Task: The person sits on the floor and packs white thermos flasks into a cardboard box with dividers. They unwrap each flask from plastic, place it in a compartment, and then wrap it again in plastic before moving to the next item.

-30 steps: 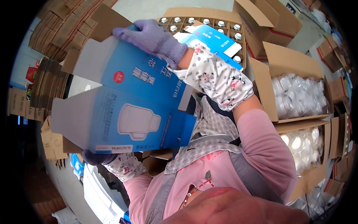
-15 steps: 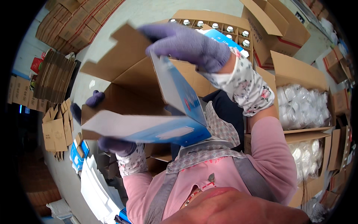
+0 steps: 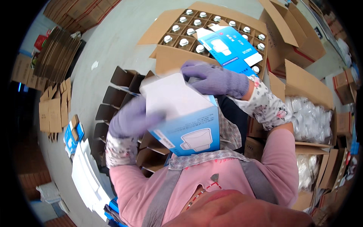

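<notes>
Carton-forming, apparently: right hand (image 3: pixel 213 78) grips blue carton (image 3: pixel 185 125), left hand (image 3: pixel 131 118) blurs, closure untellable; white flap (image 3: pixel 169 92) likely needs folding.

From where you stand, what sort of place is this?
Probably a packing area: a divided carton of white-capped bottles, an open box of bagged items, and a stack of flattened cardboard.

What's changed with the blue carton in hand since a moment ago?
The blue carton has shifted right; its brown inside, visible half a second ago, is now hidden behind a white flap. The left hand, blurred, has gone from beneath it to beside that flap; the right hand stays at its far side. The other blue carton still lies across the white-capped bottles.
</notes>
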### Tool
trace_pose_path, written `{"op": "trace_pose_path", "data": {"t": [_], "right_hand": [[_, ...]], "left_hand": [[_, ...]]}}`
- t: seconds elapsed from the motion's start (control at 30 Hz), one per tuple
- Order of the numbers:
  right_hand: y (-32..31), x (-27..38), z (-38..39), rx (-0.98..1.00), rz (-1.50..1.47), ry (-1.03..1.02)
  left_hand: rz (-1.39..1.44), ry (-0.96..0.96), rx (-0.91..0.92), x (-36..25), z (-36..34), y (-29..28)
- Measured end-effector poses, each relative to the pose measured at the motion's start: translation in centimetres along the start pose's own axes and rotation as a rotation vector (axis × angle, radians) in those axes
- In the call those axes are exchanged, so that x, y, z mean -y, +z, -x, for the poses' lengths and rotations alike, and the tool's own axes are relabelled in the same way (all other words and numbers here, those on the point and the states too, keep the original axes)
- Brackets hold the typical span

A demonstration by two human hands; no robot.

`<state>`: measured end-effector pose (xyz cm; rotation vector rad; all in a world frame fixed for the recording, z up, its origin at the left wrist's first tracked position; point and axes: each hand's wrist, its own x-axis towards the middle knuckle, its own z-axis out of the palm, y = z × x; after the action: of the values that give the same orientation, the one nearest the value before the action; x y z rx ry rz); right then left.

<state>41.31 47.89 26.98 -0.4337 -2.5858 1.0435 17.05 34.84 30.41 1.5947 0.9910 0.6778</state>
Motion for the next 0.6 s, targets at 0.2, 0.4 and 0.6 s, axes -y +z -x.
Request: {"op": "trace_pose_path", "data": {"t": [0.2,0.4,0.6], "right_hand": [[1.0,0.4,2.0,-0.219,-0.349,-0.117],[-0.6,2.2,2.5,0.095,0.147,-0.375],[3.8,-2.2,3.3,-0.536,-0.458,0.020]], "left_hand": [[-0.289,0.021,-0.015,1.4,-2.6,-1.5],[-0.571,0.225,0.169,1.4,-1.7,-1.0],[0.151,0.285,-0.607,8.6,-2.1,-2.1]]}}
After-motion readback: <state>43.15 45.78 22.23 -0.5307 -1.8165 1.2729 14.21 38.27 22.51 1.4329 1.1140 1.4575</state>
